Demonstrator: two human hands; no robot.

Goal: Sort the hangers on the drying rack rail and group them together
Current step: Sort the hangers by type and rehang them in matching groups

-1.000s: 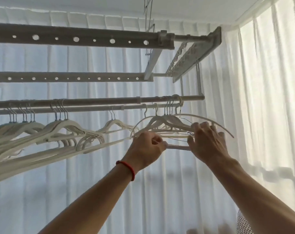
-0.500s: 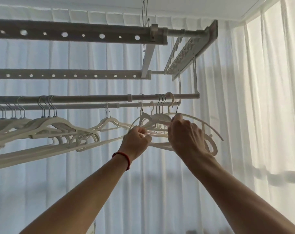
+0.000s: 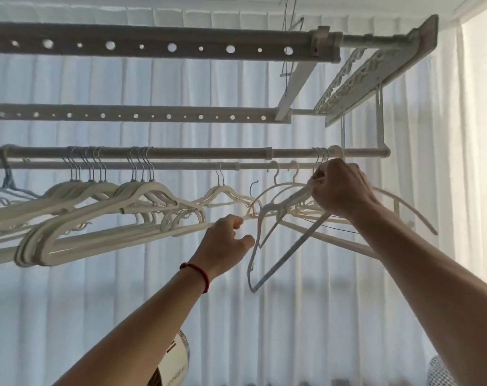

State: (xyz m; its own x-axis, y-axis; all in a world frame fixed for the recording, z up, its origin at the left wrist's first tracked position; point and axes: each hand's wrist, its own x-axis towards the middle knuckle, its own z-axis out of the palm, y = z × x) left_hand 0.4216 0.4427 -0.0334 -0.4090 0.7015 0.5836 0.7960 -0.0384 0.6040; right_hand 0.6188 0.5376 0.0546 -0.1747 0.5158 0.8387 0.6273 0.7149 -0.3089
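Some dark writing runs along the white rounded object [image 3: 172,366] low between my arms, but it is too blurred to read; nothing else carries lettering. White curtains [image 3: 153,302] fill the background with light behind them; overhead hang two perforated bars [image 3: 153,47] of the drying rack, and below them the two round rails [image 3: 181,153] that hold the hangers. A thick group of white hangers [image 3: 111,207] hangs at the left of the rails, with one lone hanger [image 3: 220,195] between that group and my hands; their long lower bars slant across in front of my left hand [image 3: 223,243]. My left hand, with a red bracelet [image 3: 197,274] at the wrist, has its fingers curled, thumb and forefinger pinching the end of a slanting bar; my right hand [image 3: 339,188] is just under the near rail, its fingers curled tightly round the neck of a tilted hanger [image 3: 281,246], which droops down and left from my grip; more hangers bunch beside and behind that hand.
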